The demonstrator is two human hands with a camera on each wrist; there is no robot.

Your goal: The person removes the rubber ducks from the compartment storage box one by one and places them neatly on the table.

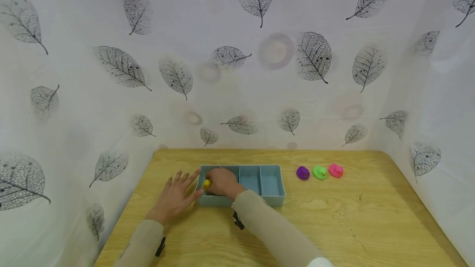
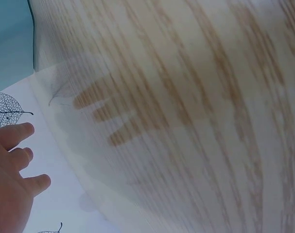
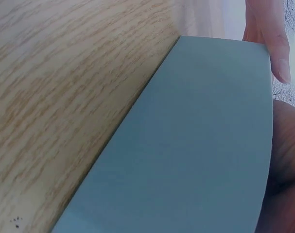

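A blue-grey tray (image 1: 274, 201) split into compartments stands on the table in the head view. My right hand (image 1: 224, 181) reaches down into its left end, fingers curled at a small yellow toy duck (image 1: 206, 183) that they pinch. Part of the duck and the compartment floor are hidden by that hand. With fingers spread, my left hand (image 1: 174, 196) touches the tray's left end. In the right wrist view the tray's outer wall (image 3: 176, 141) fills the middle, with the right hand (image 3: 288, 165) just over its rim. The left wrist view catches only some fingers (image 2: 38, 184).
Right of the tray, a purple duck (image 1: 303, 173), a green duck (image 1: 319, 172) and a pink duck (image 1: 336, 170) sit in a row on the wooden table (image 1: 319, 226). A white leaf-print sheet (image 1: 237, 94) hangs behind the table and along both sides.
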